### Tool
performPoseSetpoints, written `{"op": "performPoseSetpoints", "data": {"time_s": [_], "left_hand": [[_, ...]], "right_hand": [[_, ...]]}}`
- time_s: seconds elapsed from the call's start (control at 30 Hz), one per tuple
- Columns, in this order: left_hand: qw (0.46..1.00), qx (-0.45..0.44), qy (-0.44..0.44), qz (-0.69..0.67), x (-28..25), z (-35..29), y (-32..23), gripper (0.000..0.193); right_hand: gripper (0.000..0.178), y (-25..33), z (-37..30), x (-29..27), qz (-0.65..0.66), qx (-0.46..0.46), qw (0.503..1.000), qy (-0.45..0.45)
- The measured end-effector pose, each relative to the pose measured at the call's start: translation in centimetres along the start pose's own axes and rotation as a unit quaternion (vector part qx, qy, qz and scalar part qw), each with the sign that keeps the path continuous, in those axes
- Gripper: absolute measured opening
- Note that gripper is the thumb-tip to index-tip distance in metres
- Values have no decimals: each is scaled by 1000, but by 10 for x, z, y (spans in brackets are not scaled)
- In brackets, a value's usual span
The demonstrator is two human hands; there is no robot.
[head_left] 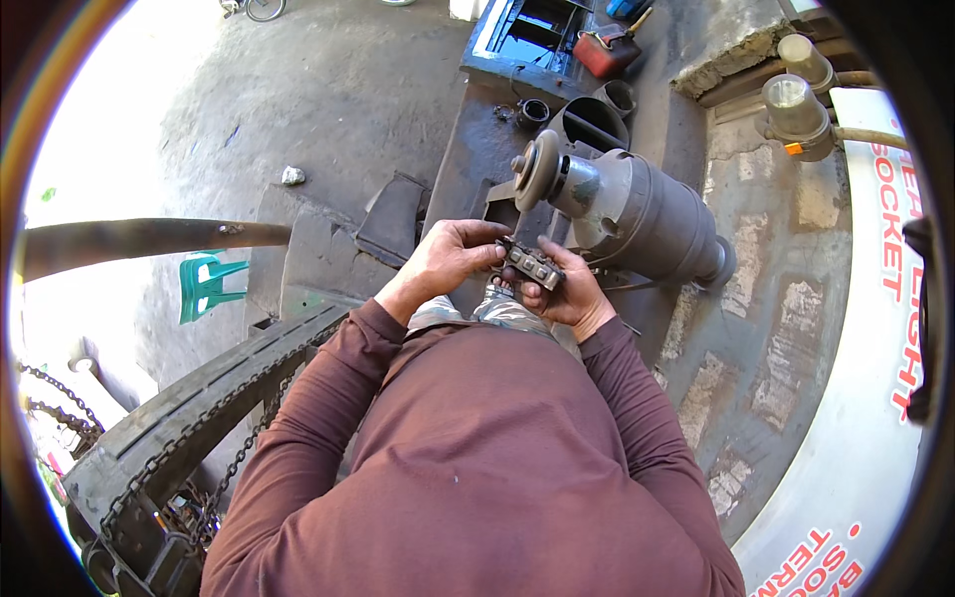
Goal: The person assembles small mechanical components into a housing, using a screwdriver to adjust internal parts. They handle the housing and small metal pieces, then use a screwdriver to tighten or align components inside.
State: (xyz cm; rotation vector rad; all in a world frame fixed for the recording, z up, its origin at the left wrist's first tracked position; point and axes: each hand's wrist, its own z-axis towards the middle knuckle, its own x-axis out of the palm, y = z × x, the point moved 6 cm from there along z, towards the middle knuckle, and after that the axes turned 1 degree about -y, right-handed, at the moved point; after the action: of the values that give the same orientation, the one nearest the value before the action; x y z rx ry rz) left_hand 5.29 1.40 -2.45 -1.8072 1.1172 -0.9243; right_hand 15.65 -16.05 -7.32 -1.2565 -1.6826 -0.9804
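Observation:
In front of my waist, both hands hold one small dark metal part [534,267] with a row of squarish raised or recessed sections; its exact kind I cannot make out. My left hand [445,261] pinches the part's left end between thumb and fingers. Curled under its right end is my right hand [575,289], the thumb along the upper side. Just beyond the hands stands a grey bench grinder [652,209] with a round wheel [539,171] at its left end; neither hand touches it.
At the left runs a metal beam [214,393] with a chain [189,443] along it. A green plastic stool [206,289] lies behind it. Beyond the grinder are a blue-framed tray [487,45] and a red container [605,55]. A white sign board [846,398] lines the right.

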Motion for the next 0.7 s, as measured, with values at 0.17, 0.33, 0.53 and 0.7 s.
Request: {"op": "performPoseSetpoints", "data": {"time_s": [0.17, 0.33, 0.53, 0.7], "left_hand": [[997, -37, -58, -21, 4, 5, 10, 33], [988, -20, -96, -117, 10, 12, 12, 25], [989, -23, -90, -116, 10, 15, 11, 24], [988, -18, -99, -119, 10, 22, 13, 23]], "right_hand": [[49, 3, -32, 10, -76, -112, 973, -188], [22, 4, -27, 7, -128, -237, 914, -303], [23, 8, -22, 13, -181, -316, 868, -337], [23, 7, -20, 22, -222, -350, 847, -333]]}}
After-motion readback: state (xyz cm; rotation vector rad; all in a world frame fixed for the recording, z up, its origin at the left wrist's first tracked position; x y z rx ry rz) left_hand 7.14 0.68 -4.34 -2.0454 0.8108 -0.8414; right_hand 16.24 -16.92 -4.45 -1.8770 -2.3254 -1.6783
